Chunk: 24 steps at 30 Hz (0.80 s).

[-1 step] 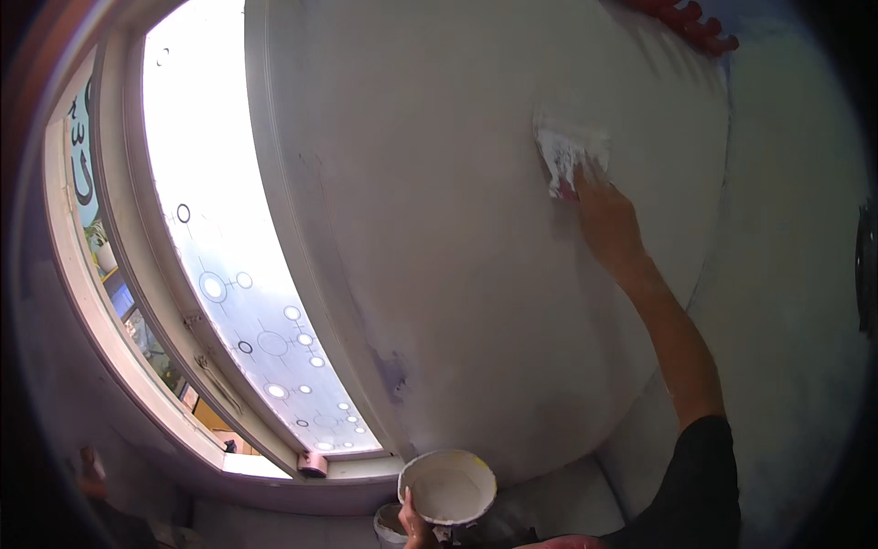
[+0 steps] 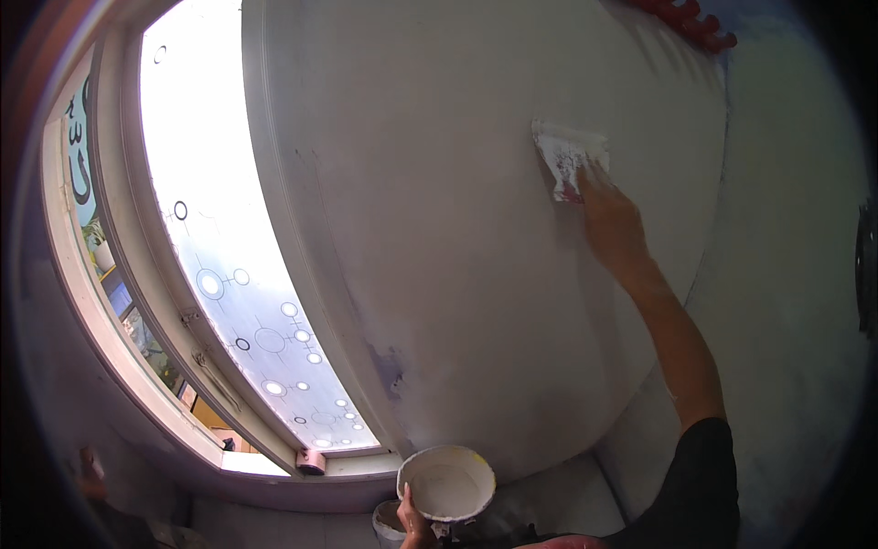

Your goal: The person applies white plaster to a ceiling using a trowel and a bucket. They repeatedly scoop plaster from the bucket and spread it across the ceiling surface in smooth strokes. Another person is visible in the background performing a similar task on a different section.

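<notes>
High on the grey wall [image 2: 439,256], my right hand [image 2: 611,220] grips a wide putty knife [image 2: 567,151] whose blade lies against the plaster. White putty is smeared over the blade, and some coats my fingers. At the bottom of the view, my left hand [image 2: 415,522] holds a round tub [image 2: 492,499] by its rim, thumb over the edge. Pale, smooth putty [image 2: 448,487] fills part of it. Below and left of that tub stands a second white bucket [image 2: 384,526], partly hidden by my left hand.
Left of the wall is a bright window [image 2: 229,229] with circle patterns, set in a deep frame. A pink cylinder [image 2: 311,460] sits on its sill. Red, knobbed trim [image 2: 695,26] juts out at the top right. Another wall [image 2: 777,274] meets this one at the right.
The putty knife has moved slightly down the wall with my right hand. My left hand keeps its hold on the tub, with hardly any movement.
</notes>
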Motion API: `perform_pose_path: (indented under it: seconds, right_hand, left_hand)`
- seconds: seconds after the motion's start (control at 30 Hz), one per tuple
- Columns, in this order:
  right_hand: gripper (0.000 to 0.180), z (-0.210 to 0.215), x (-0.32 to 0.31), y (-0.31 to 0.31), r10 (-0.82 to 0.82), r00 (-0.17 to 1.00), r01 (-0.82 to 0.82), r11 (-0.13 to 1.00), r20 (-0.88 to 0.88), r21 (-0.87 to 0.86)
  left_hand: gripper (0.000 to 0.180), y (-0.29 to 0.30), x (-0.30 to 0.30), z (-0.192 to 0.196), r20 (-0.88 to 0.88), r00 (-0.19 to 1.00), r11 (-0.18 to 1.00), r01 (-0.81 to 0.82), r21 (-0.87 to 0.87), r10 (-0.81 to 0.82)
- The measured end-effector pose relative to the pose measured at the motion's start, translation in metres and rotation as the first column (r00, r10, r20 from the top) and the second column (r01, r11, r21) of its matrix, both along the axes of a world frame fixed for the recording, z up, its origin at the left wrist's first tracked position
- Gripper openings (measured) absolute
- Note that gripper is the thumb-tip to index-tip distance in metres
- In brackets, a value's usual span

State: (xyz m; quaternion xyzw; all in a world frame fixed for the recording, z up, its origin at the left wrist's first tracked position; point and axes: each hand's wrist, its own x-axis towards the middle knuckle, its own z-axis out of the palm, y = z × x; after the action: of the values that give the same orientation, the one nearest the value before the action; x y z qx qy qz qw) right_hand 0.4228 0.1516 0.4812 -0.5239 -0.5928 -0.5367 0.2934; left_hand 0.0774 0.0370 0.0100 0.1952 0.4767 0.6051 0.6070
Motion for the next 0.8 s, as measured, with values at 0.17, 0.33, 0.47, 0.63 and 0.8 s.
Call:
perform_pose_path:
  seconds: [0.17,0.33,0.47,0.63,0.8]
  right_hand:
    - [0.033,0.041,0.054,-0.03,0.127,0.888,-0.139,0.99,-0.441,0.005]
    - [0.037,0.113,0.162,0.007,0.578,0.722,-0.564,0.81,-0.38,0.16]
    - [0.042,0.119,0.205,0.047,0.377,0.751,-0.383,0.918,-0.543,0.108]
    - [0.043,0.084,0.235,0.03,0.161,0.707,-0.212,0.977,-0.689,0.011]
    - [0.037,0.06,0.305,-0.008,0.081,0.811,-0.082,0.996,-0.579,0.025]
  left_hand:
    - [0.056,0.004,0.008,0.014,0.048,0.999,1.0,0.017,-0.017,-0.016]
    - [0.056,0.0,0.015,0.022,0.044,0.999,0.999,0.002,-0.042,0.0]
    - [0.055,-0.008,0.017,0.023,0.039,0.999,1.0,-0.024,-0.015,0.025]
    - [0.054,-0.017,0.016,0.031,0.009,0.999,0.999,-0.049,0.0,0.049]
    - [0.052,-0.022,0.014,0.037,-0.002,0.999,0.999,-0.037,-0.033,0.037]
